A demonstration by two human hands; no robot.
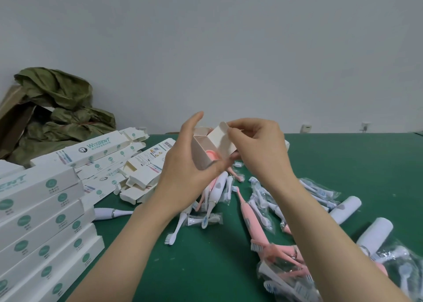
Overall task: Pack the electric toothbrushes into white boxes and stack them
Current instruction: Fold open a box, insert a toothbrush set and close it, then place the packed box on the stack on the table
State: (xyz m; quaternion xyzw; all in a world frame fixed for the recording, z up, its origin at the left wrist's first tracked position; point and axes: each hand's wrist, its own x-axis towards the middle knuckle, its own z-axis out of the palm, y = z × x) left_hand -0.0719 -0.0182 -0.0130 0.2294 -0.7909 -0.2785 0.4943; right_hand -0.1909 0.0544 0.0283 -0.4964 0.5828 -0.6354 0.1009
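My left hand [183, 162] grips a white box [202, 151] held up over the green table [206, 267], its open end facing me. A pink toothbrush [211, 155] shows inside the opening. My right hand [258, 150] pinches the box's end flap [220, 135] between thumb and fingers. Below the hands lie loose pink and white toothbrushes [216, 192] and a long pink one [250, 219]. A stack of closed white boxes [43, 228] stands at the left edge.
Open empty boxes [128, 164] lie in a heap at mid-left. Bagged brush heads [267, 205] and white handles [345, 208] are scattered on the right. A crumpled green bag [59, 105] and cardboard sit at the back left against the wall.
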